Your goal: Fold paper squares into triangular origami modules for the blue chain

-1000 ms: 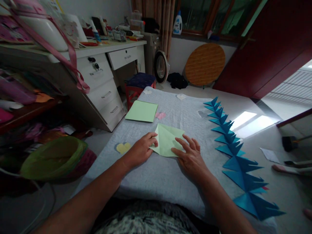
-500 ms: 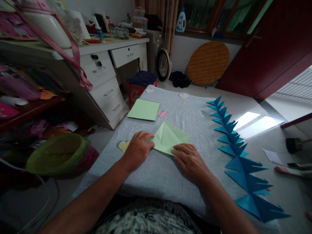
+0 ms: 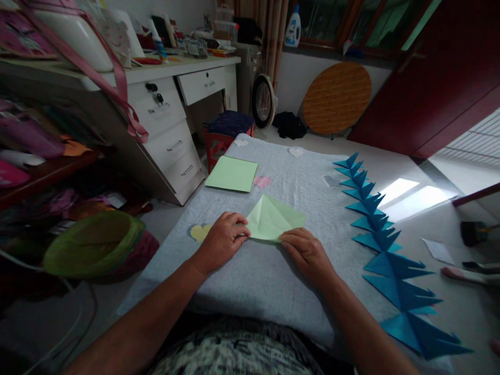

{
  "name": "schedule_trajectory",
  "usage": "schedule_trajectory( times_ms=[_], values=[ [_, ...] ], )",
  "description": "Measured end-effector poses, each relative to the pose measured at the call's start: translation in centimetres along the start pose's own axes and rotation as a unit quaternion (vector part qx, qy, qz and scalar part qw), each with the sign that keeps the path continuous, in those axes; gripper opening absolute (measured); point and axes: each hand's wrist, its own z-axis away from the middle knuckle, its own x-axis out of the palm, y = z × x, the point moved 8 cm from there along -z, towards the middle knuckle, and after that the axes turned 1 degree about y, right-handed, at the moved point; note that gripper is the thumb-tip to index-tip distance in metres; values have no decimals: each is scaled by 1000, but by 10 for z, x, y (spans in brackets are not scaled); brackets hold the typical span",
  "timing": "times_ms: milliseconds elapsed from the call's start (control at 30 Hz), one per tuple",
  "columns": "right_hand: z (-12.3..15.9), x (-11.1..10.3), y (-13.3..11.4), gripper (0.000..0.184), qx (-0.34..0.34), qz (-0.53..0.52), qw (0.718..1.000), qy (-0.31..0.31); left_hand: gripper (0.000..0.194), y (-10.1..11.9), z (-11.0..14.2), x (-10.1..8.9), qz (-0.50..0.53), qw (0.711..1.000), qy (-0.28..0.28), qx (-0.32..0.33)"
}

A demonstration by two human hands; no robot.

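A creased sheet of light green paper (image 3: 271,219) lies on the cloth-covered table in front of me, partly folded, with its point facing away. My left hand (image 3: 228,237) pinches its near left corner between thumb and fingers. At the near right edge, my right hand (image 3: 307,250) grips the paper, thumb below and fingers on top. The near edge between the hands is lifted slightly. Beyond my left hand lies a flat stack of green paper (image 3: 232,174).
A row of folded blue paper pieces (image 3: 385,258) runs along the right side of the grey tablecloth (image 3: 250,291). A red stool (image 3: 228,130) stands past the far left corner. A green-lined bin (image 3: 94,245) and a white desk (image 3: 164,120) are on the left.
The near edge of the green paper has come up and away from me, with both hands still at its corners. My right hand's fingers have closed into a tighter pinch.
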Motion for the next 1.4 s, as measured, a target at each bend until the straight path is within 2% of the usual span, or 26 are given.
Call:
schedule_trajectory(
  times_ms=[167,333,533,633,767,833,967,1133,1233,1400],
  values=[
    [1,-2,5,27,15,-16,999,29,17,7,0,-7,-43,998,30,31],
    [2,1,-6,23,-23,-30,999,24,21,10,1,-5,-115,991,27,55],
    [0,6,-16,18,-55,-15,998,10,19,2,-1,0,-48,999,1,22],
    [-1,8,-10,19,-30,-39,999,5,16,-5,-2,1,-1,1000,-4,-15],
    [-4,7,6,20,49,-65,996,25,12,-10,-2,2,26,999,-12,-38],
    [-8,7,15,19,92,-55,994,26,12,-13,-2,3,28,998,-16,-47],
    [-15,13,29,24,155,0,988,-16,9,-18,-1,4,23,997,-27,-71],
    [-17,14,33,29,168,86,982,15,9,-19,-1,6,33,995,-37,-87],
    [-14,15,34,28,173,100,979,29,15,-19,-1,6,32,994,-36,-94],
    [-11,13,36,25,193,116,973,53,14,-20,-2,8,-1,994,-35,-106]
  ],
)
